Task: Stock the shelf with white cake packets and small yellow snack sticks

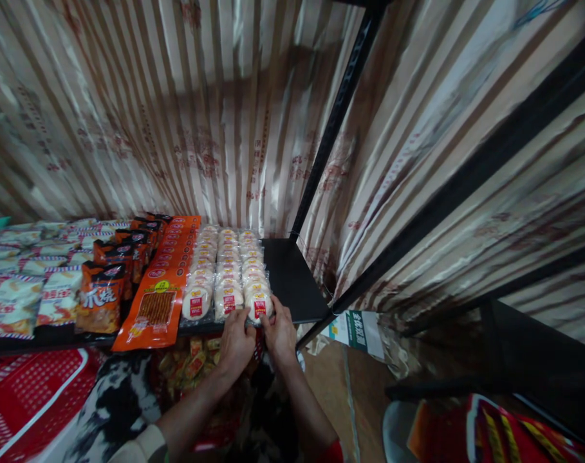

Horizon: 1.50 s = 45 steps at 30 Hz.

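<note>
On the black shelf, round white cakes in clear packets with red and yellow labels stand in three rows. My left hand [237, 339] has its fingers bent and closed at the lower left edge of the front packet of round white cakes [260, 306] in the right row. At that packet's right side my right hand [279, 331] presses with curled fingers, so it sits between both hands. The front packet of the middle row [229, 302] is just beside my left fingers. Farther left is the front packet of the left row [196, 303].
Left of the cakes lie a long orange snack packet [167, 276], black-and-orange bags [102, 299] and several white bags [60, 296]. The bare black shelf end [295, 283] meets a dark post [340, 122]. Below are a red basket [26, 399] and yellow-wrapped items [195, 366].
</note>
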{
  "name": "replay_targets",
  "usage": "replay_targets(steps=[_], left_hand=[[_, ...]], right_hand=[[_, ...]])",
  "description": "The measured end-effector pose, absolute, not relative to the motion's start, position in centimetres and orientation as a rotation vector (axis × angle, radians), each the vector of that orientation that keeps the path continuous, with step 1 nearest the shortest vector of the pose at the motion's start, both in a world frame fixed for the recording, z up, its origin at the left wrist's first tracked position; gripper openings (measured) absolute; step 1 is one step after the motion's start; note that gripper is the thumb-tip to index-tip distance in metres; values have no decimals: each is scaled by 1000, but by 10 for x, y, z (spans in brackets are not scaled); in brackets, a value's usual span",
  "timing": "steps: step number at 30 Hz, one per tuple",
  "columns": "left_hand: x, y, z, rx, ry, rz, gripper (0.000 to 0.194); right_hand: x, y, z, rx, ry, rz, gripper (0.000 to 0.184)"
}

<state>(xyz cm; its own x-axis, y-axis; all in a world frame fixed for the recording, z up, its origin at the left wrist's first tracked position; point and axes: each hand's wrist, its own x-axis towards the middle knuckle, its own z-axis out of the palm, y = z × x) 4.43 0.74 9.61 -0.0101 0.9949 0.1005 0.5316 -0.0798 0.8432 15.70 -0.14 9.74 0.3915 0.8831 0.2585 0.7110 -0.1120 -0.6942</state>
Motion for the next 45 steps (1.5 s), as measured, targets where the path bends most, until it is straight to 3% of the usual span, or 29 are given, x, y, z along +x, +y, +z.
replay_targets(steps=[6, 11, 16, 25, 41, 45], left_hand=[[44, 8, 104, 1803, 1623, 898, 41], [36, -1, 114, 2312, 1454, 865, 46], [26, 7, 97, 2636, 1186, 705, 49], [18, 23, 70, 3018, 1182, 721, 45], [10, 28, 78, 2864, 1331, 963, 51], [4, 35, 80, 2979, 1185, 930, 48]], right_hand=[[158, 5, 99, -1922, -1381, 291, 45], [158, 8, 96, -1898, -1401, 293, 45], [164, 9, 90, -1837, -1379, 345, 43], [169, 12, 86, -1655, -1397, 381, 44], [160, 24, 85, -1694, -1381, 283, 43], [156, 20, 83, -1686, -1313, 243, 33]])
